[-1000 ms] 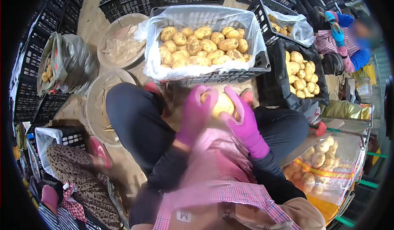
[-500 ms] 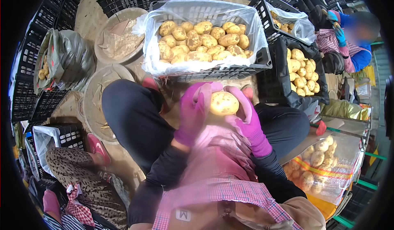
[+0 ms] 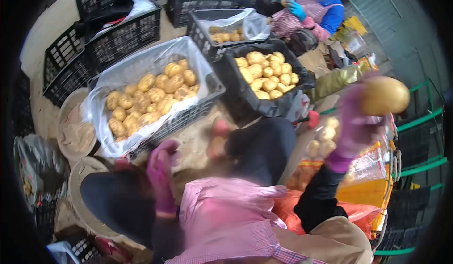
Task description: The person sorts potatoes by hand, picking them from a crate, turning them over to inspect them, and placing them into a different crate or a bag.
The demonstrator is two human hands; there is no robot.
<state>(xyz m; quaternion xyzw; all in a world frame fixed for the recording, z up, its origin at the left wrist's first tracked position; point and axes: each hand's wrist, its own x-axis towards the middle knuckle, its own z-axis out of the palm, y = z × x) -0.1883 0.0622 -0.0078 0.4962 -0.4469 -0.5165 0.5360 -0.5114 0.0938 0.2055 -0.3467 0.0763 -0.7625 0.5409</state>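
Note:
A single potato is gripped in my right hand, which wears a purple glove and is raised far out to the right. That hand is smeared by motion. Below it lies a clear plastic bag with potatoes in it. My left hand, also gloved in purple, hangs over my lap by the left knee. Its fingers are loosely bent with nothing in them. Just beyond it stands a black crate lined with clear plastic, holding many dirt-marked potatoes.
Right of that crate, a black-lined crate holds cleaner potatoes. Behind it is another lined crate. Round basins stand at left. A co-worker in blue gloves sits at the back right. Green rails edge the right side.
My right hand has carried the potato from in front of my lap out to the right. My left hand has let go of it and dropped toward the left knee. The view has turned right.

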